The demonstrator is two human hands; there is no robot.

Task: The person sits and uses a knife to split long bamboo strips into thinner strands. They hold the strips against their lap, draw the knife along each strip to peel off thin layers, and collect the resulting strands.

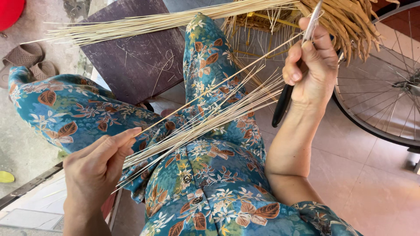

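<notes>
**Thin splints fanned across the lap, knife raised**

Clearly seen from the head camera, the left hand (98, 168) pinches one end of a bundle of thin pale splints (205, 118), thumb and fingers closed on them near the knee. The splints fan out across the lap of the blue floral clothing (210, 175) toward the right hand (308, 65), whose grip is closed round a black-handled knife (284, 102), blade pointing up.

These splints look very light, springy and easily snapped; they would likely slide past each other, so a hold close to the gathered end seems safest, not the loose tips.

A second sheaf of splints (144, 24) lies over a dark stool (140, 61). A bicycle wheel (385, 91) stands at right on the tiled floor (350, 175), sandals (28, 61) at left.
</notes>
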